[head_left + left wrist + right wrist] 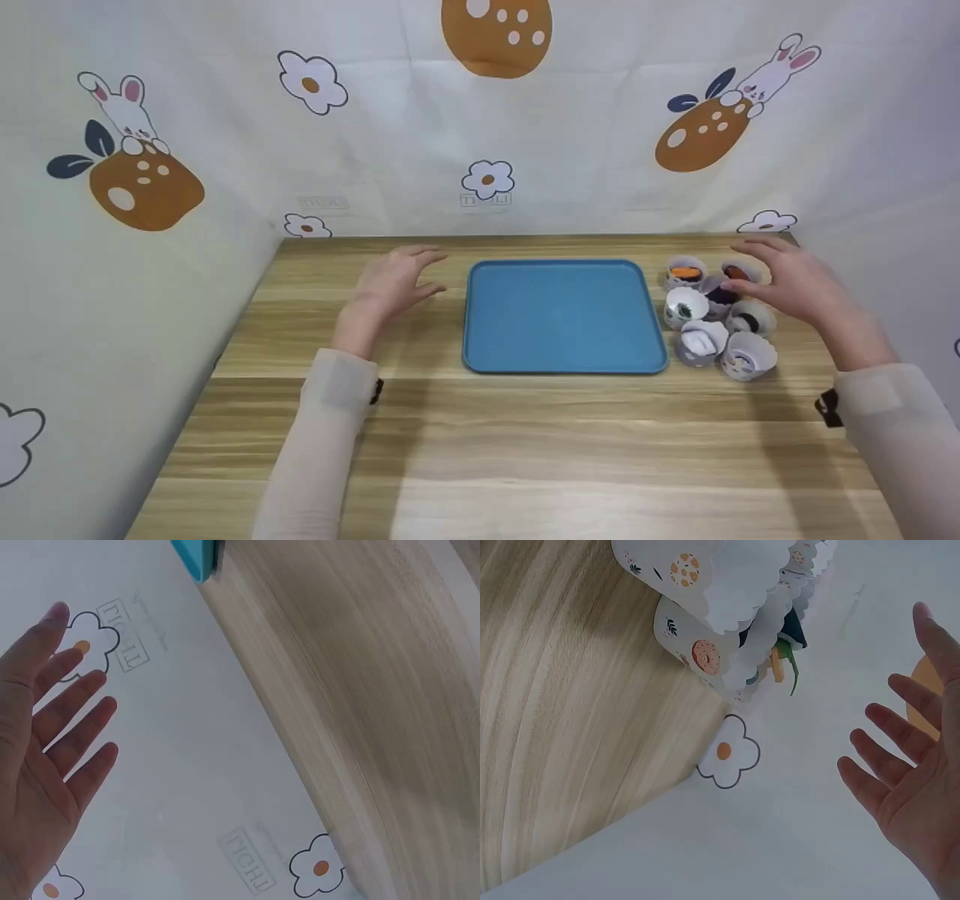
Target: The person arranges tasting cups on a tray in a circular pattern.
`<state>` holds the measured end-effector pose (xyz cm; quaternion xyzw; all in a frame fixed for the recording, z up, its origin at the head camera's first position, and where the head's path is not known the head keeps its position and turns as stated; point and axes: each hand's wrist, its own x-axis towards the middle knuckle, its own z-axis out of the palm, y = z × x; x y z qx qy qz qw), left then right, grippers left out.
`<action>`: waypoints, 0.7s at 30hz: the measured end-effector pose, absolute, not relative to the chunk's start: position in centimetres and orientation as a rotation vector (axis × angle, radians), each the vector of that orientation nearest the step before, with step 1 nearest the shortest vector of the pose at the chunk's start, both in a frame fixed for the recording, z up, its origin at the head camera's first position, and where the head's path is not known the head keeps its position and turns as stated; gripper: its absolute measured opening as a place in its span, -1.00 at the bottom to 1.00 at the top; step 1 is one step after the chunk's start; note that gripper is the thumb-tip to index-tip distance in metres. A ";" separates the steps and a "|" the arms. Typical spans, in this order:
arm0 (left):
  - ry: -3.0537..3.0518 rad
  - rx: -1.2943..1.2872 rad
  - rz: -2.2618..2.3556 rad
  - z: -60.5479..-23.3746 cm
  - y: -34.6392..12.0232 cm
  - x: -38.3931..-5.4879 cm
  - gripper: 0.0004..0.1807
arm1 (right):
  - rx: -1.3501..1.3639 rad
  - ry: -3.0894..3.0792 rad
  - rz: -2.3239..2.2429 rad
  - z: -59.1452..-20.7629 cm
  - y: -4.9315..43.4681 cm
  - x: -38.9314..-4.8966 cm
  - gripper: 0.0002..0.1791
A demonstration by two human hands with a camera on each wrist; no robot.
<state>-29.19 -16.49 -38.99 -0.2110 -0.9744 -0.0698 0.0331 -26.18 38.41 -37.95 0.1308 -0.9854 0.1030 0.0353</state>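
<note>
On the brown table [480, 450], cups [718, 339] at the frame's right sit below and left of the nearer right hand [799, 281], which, like the left hand [391, 283], is loosely spread, holding nothing.

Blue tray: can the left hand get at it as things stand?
Likely yes. The left hand is open beside the left edge of the blue tray, fingers pointing toward it, with nothing visible between them. The cups stand at the tray's right side, out of its way.
</note>
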 end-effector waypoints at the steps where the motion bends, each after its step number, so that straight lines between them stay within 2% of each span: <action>1: -3.007 -0.664 -0.220 -39.1 -16.4 -29.2 -0.37 | 0.401 -3.031 0.319 -38.0 38.4 -26.1 -0.17; 21: -3.114 -0.728 -0.392 -41.3 -15.7 -28.5 -0.15 | 0.463 -2.955 0.256 -38.5 37.1 -25.7 -0.17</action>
